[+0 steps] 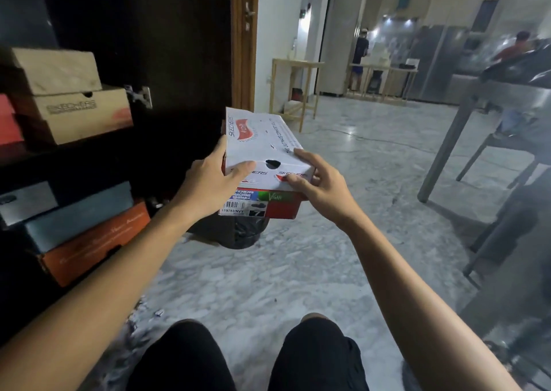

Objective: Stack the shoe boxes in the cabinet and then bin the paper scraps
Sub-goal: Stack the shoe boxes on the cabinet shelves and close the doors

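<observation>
I hold a white and red Skechers shoe box (262, 140) in mid-air at the centre of the view, its label end towards me. My left hand (210, 182) grips its left near corner and my right hand (316, 186) grips its right near corner. The dark cabinet (167, 47) stands open at the left. Two brown boxes (68, 98) are stacked on its upper shelf beside a red box (9, 122). On the lower shelf lie a grey box (28, 201), a dark teal box (83, 214) and an orange box (95, 244). Small paper scraps (143, 310) lie on the floor near my left knee.
A black bin bag (241, 232) sits on the marble floor just below the held box. A grey table (477, 122) with chairs stands at the right. A light wooden side table (295, 83) is against the far wall. People stand in the distant kitchen.
</observation>
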